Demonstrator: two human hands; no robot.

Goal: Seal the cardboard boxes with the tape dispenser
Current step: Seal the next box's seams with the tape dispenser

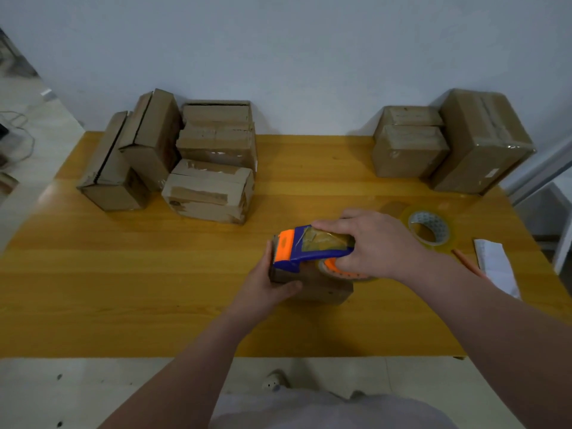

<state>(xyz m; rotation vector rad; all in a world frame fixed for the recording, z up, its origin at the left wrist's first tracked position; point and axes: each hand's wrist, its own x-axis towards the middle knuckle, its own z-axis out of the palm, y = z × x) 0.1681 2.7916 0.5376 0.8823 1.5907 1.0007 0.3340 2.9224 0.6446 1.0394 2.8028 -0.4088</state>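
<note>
Item: small box (322,289). It lies on the table (154,289), in the middle and towards the near edge. This is the one we are working on.

Item: tape dispenser (306,246), blue and orange. It rests on top of the small box with its orange cutter end at the box's left edge.

Item: left hand (272,283). It grips the left end of the small box, thumb on the near face. We cannot see the fingertips on the far side.

Item: right hand (374,243). Its fingers are curled round the dispenser body, over the roll.

Item: left stack (173,156), several boxes at the back left. Some have open seams, so we judge them unsealed.

Item: right stack (448,144), three boxes at the back right with glossy tape across them. We judge these done.

Item: spare roll (430,227), a slip of paper (495,261) and a pencil (467,261), all at the right of the table.

Handling note: we judge the strip is at its left end and due for cutting.
- Brace the box firmly with the left hand so it does not slide.
- Run the tape over the edge and a little way down the side.
- Tilt the dispenser so the teeth bite, then snap it off cleanly.
- Rub the seam flat.
- Keep the thumb away from the blade.
</note>
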